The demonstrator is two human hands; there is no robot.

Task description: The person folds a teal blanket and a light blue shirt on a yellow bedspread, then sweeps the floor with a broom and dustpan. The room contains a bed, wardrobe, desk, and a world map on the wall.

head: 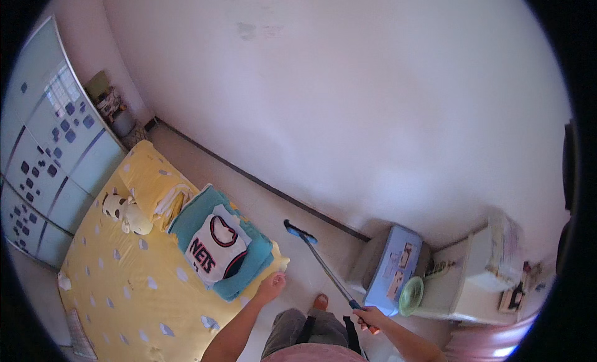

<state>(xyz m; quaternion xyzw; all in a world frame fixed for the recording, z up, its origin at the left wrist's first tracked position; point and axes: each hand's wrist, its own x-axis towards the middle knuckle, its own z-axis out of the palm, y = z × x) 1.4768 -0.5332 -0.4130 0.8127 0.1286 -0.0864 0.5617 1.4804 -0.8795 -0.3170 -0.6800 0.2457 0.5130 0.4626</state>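
Note:
My right hand [368, 316] is closed around the handle end of a long-handled floor brush [325, 268]. Its blue and black head [301, 232] rests on the tiled floor, away from me, between the bed and the wall. My left hand [271, 286] hangs beside the bed's edge with its fingers curled, and nothing shows in it. Close to it on the bed lies a folded teal blanket [259, 250], with a folded white sports jersey [217, 250] on top. A yellow patterned sheet [135, 278] covers the bed.
A blue-lidded storage box [392, 268] stands by the wall at right, with a green plastic basin [411, 295] beside it and a white cabinet [459, 287] beyond. A plush toy [128, 215] lies on the bed. A sliding-door wardrobe [51, 152] stands at far left.

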